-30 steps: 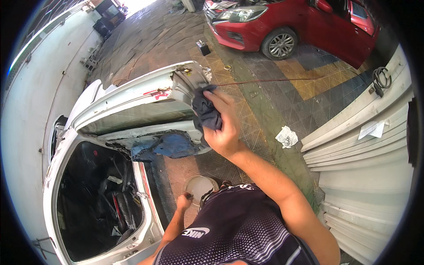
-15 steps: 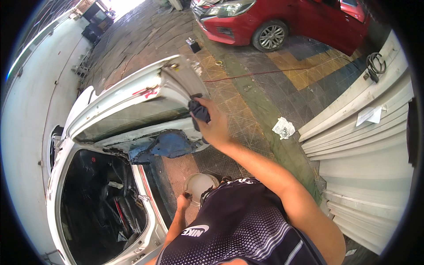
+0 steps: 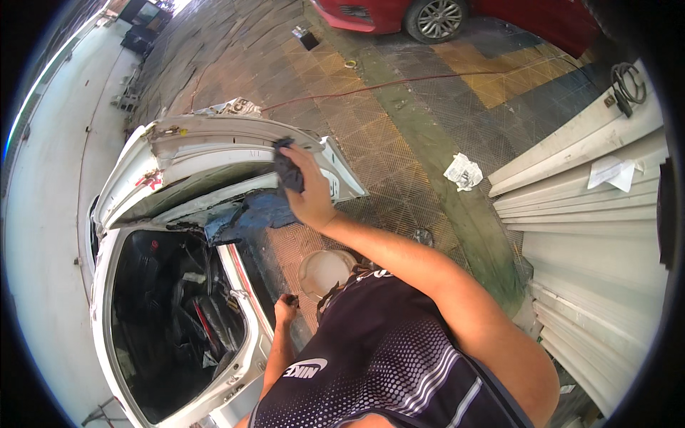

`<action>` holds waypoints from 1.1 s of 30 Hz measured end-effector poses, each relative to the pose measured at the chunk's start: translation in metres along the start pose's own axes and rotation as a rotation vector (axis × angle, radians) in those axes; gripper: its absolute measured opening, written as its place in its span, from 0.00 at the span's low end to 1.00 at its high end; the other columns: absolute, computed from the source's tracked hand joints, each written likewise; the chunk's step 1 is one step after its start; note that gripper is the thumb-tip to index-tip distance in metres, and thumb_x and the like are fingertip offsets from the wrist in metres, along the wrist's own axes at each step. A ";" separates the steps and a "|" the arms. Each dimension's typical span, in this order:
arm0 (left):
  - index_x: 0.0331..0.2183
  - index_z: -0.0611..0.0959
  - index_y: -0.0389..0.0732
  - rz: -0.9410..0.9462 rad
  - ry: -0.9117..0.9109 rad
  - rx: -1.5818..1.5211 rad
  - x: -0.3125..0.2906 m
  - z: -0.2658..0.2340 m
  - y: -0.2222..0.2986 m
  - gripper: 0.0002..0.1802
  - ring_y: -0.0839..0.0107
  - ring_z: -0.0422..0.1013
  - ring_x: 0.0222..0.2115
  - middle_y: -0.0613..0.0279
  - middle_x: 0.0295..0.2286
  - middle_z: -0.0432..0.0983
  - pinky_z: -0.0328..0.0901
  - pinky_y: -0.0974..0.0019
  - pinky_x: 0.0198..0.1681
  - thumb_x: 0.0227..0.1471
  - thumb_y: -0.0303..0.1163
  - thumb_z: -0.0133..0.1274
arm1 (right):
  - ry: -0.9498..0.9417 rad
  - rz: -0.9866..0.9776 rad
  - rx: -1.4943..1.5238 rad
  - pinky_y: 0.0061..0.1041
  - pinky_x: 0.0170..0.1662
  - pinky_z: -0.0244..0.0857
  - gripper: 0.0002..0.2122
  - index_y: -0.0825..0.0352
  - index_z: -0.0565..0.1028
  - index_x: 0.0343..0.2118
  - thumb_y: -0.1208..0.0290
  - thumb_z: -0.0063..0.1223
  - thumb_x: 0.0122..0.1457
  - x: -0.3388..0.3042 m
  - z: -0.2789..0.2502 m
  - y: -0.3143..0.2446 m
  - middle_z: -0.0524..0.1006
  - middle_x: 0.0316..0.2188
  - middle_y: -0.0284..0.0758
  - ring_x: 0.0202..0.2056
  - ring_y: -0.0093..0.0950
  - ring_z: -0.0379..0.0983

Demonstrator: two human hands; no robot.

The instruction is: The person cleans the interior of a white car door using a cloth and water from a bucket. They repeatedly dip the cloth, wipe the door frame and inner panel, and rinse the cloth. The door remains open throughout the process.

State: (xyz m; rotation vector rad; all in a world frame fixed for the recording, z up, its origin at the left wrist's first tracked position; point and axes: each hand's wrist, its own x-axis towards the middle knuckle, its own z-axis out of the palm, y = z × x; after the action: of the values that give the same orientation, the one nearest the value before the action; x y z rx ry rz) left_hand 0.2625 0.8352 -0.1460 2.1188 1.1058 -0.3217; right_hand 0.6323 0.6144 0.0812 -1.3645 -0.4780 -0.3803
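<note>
A white car door (image 3: 235, 145) stands swung open ahead of me, its inner side showing a blue, torn-looking patch (image 3: 250, 214). My right hand (image 3: 312, 192) is closed around a dark, crumpled cloth (image 3: 287, 168) and presses it to the door's upper frame. Lower down, my left hand (image 3: 285, 312) is held between the car's door opening and a round pale bucket (image 3: 327, 274). Its fingers are curled round something small and dark that I cannot make out.
The white car's dark interior (image 3: 171, 299) lies at lower left, beside a pale wall (image 3: 46, 214). Crumpled paper (image 3: 464, 172) and a red cable (image 3: 357, 90) are on the tiled floor. A red car (image 3: 514, 21) stands beyond. White ribbed panels (image 3: 571, 207) line the right.
My right hand has moved left with the cloth along the door frame. The door now appears at a different angle, as my view has shifted. My left hand has drawn away from the bucket.
</note>
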 end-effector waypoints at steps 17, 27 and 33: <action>0.36 0.85 0.36 -0.004 0.128 0.004 -0.084 0.053 0.036 0.07 0.63 0.80 0.30 0.53 0.29 0.83 0.73 0.62 0.36 0.52 0.22 0.57 | -0.764 0.450 -0.457 0.32 0.44 0.72 0.20 0.65 0.78 0.49 0.71 0.67 0.52 -0.057 -0.084 0.157 0.82 0.42 0.44 0.44 0.41 0.80; 0.36 0.85 0.36 -0.140 0.341 -0.041 -0.104 0.101 0.035 0.09 0.54 0.81 0.37 0.47 0.32 0.84 0.73 0.54 0.41 0.51 0.27 0.58 | -0.123 1.765 0.676 0.51 0.56 0.69 0.31 0.70 0.76 0.45 0.39 0.54 0.61 -0.105 -0.330 0.205 0.79 0.43 0.45 0.48 0.45 0.76; 0.40 0.85 0.36 -0.364 0.215 -0.067 -0.133 0.160 0.024 0.13 0.50 0.79 0.43 0.47 0.38 0.83 0.72 0.53 0.47 0.51 0.28 0.58 | 0.044 1.968 0.186 0.52 0.53 0.71 0.19 0.69 0.79 0.37 0.55 0.51 0.58 -0.139 -0.445 0.221 0.82 0.39 0.46 0.42 0.48 0.78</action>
State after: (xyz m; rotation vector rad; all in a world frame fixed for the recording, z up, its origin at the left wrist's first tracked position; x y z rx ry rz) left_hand 0.2181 0.6338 -0.1810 1.9196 1.6096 -0.2235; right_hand 0.6765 0.2114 -0.2378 -1.0694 0.9187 1.2060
